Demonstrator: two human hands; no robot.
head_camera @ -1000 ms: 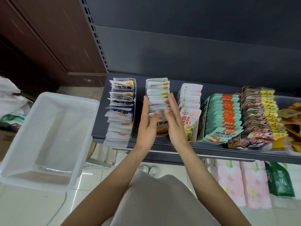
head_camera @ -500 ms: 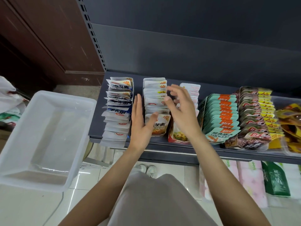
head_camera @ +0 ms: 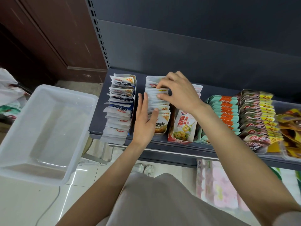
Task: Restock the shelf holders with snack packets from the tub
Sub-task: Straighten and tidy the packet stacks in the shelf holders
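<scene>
Dark steel shelf [head_camera: 203, 146] in a shop aisle, where a person tidies a cardboard holder [head_camera: 160, 133] packed with snack packets [head_camera: 158, 101]. Left hand [head_camera: 144, 123], fingers straight, presses flat against the row's near side with the thumb over its top; right hand [head_camera: 177, 91] pinches packet tops further back. Light, soft, slick foil pouches, probably best taken by their sealed top edges. Left of both hands, the clear tub [head_camera: 48, 95] shows nothing inside; neighbouring holders stand full.
</scene>
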